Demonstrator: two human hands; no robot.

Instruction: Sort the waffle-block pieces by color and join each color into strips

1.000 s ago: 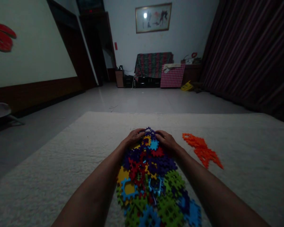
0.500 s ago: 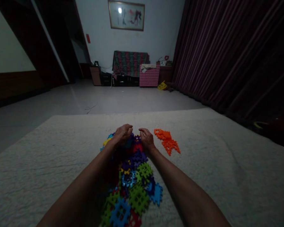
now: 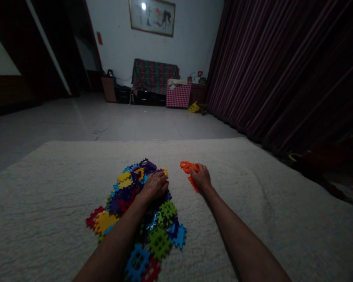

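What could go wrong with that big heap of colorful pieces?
The left hand is over the heap of toothed pieces, so pushing or dragging might scatter loose ones at its edges. The right hand is at the orange pieces, close beside the heap, so a nudge that way could mix orange ones in.

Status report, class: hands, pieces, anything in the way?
Left hand on the colored pile. Right hand on the orange pieces, grip unclear. Left forearm hides some pile.
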